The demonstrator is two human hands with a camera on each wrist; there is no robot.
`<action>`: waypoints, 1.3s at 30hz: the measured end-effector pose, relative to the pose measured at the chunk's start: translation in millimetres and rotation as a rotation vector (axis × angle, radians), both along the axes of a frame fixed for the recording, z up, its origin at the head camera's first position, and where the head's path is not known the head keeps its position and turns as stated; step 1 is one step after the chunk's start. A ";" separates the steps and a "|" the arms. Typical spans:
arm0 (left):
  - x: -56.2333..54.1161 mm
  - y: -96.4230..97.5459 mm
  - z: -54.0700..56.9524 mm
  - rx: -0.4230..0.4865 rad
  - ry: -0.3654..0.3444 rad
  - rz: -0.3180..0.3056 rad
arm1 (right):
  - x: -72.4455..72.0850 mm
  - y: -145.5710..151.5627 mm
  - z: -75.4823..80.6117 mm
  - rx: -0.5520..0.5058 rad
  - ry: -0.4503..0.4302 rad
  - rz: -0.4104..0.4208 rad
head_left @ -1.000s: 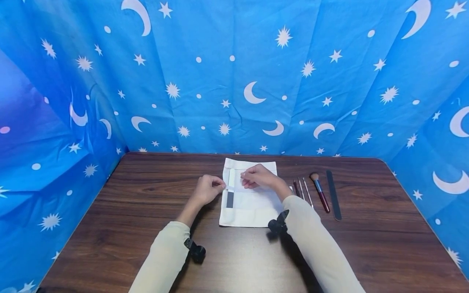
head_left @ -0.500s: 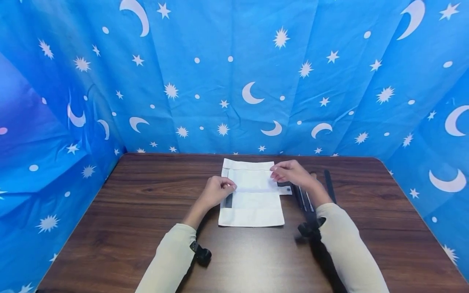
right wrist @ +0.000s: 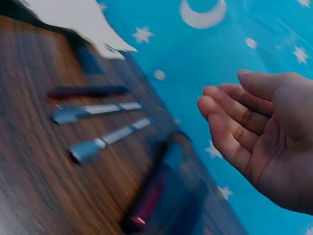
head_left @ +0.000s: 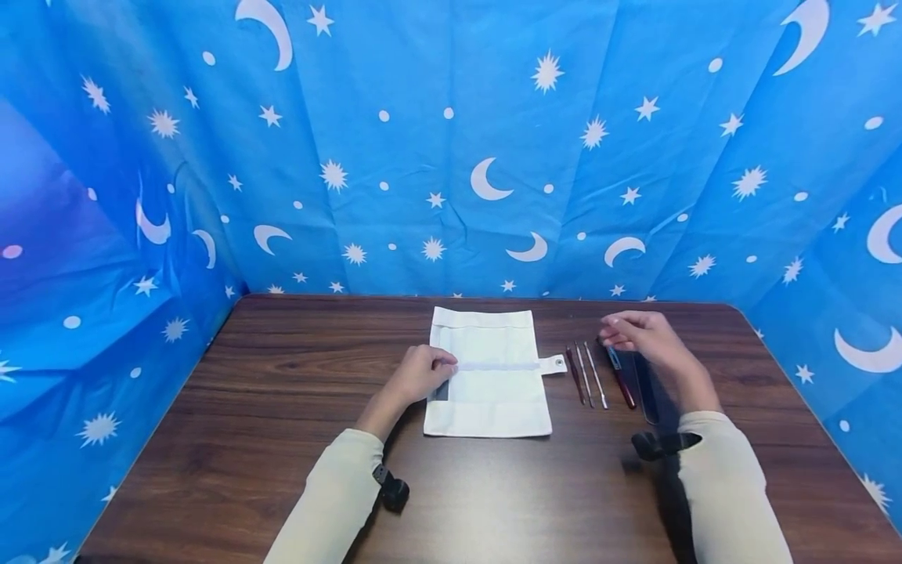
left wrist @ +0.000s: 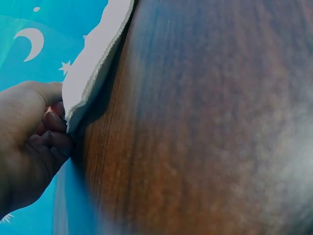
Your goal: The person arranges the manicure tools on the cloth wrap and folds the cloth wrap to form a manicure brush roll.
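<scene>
A white cloth tool roll (head_left: 493, 392) lies spread on the table, a pale elastic band (head_left: 500, 366) across its middle. My left hand (head_left: 421, 374) is at the roll's left side, thumb and fingertips pinching the left end of that band. Partly under this hand, a grey nail file (head_left: 441, 391) lies along the left edge. In the left wrist view, the roll's edge (left wrist: 93, 73) hides my fingertips. My right hand (head_left: 651, 338) hovers above the makeup brush (head_left: 623, 384) and a dark nail file (head_left: 645, 389). Loosely curled fingers (right wrist: 234, 112) hold nothing.
Between roll and brush lie a thin dark red tool (head_left: 576, 376) and two slim metal tools (head_left: 595, 376). A snap tab (head_left: 553, 365) sticks out from the roll's right side. A blue curtain (head_left: 451, 157) stands behind the wooden table (head_left: 282, 376).
My right hand has moved right, from above the roll to over the brush and dark nail file. My left hand has shifted slightly right along the band.
</scene>
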State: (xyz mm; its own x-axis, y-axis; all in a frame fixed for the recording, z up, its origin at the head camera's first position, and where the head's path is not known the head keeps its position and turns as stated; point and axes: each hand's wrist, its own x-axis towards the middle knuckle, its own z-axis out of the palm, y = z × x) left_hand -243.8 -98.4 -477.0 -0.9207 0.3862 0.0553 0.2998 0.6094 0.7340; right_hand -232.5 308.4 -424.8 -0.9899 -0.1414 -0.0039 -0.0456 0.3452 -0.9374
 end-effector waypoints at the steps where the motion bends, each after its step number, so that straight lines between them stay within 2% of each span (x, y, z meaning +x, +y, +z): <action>1: 0.1 0.6 0.6 -0.008 -0.008 0.000 | 2.4 5.6 0.3 0.008 0.008 -0.017; 5: 0.1 2.4 1.5 -0.031 -0.016 0.006 | 9.8 23.7 -0.3 0.083 0.053 -0.097; 9: -0.6 2.8 0.0 -0.018 -0.018 0.022 | 13.5 34.6 -3.8 0.229 0.055 -0.170; 13: 0.1 3.5 0.3 0.010 -0.035 0.051 | 16.9 40.4 -9.3 0.407 0.005 -0.198; 15: 0.2 4.0 0.2 0.014 -0.035 0.058 | 19.5 40.8 -10.8 0.470 -0.050 -0.207; 19: 0.3 4.9 0.1 0.008 -0.036 0.064 | 25.4 37.7 -8.1 0.512 -0.199 -0.220; 22: 0.4 5.4 0.1 0.001 -0.039 0.070 | 27.2 33.9 -5.4 0.539 -0.268 -0.231; 30: 0.8 5.8 -1.0 0.017 -0.036 0.070 | 27.8 23.3 -4.3 0.598 -0.303 -0.251; 39: 0.1 6.2 -2.0 0.010 -0.041 0.073 | 27.3 18.0 -10.3 0.616 -0.317 -0.324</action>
